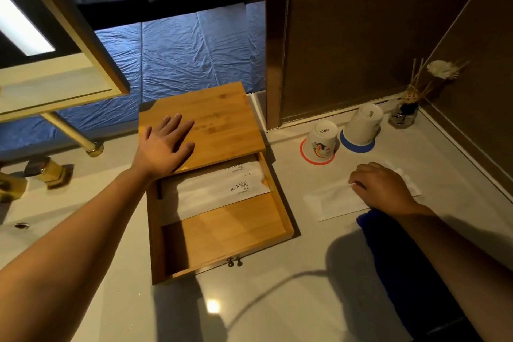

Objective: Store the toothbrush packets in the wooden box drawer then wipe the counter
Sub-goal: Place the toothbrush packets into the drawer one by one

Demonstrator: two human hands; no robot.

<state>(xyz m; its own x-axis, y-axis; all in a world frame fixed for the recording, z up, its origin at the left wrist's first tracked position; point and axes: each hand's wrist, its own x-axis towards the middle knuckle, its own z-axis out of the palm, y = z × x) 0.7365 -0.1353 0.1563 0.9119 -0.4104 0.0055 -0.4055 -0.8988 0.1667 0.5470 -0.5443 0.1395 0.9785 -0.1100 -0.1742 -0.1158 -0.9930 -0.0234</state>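
Observation:
The wooden box [222,125] stands on the white counter [277,300] with its drawer [230,233] pulled out toward me. Two white toothbrush packets [219,189] lie in the drawer's back half. My left hand [166,144] rests flat on the box lid, fingers spread. My right hand [380,186] lies on another white packet [336,200] on the counter to the right, with its fingertips curled onto the packet. A blue cloth [388,244] lies under my right forearm.
Two upturned paper cups [322,141] [361,126] sit on coasters behind the packet. A reed diffuser jar [404,116] stands in the back right corner. A gold tap [36,172] and sink are at left. Brown walls bound the right side.

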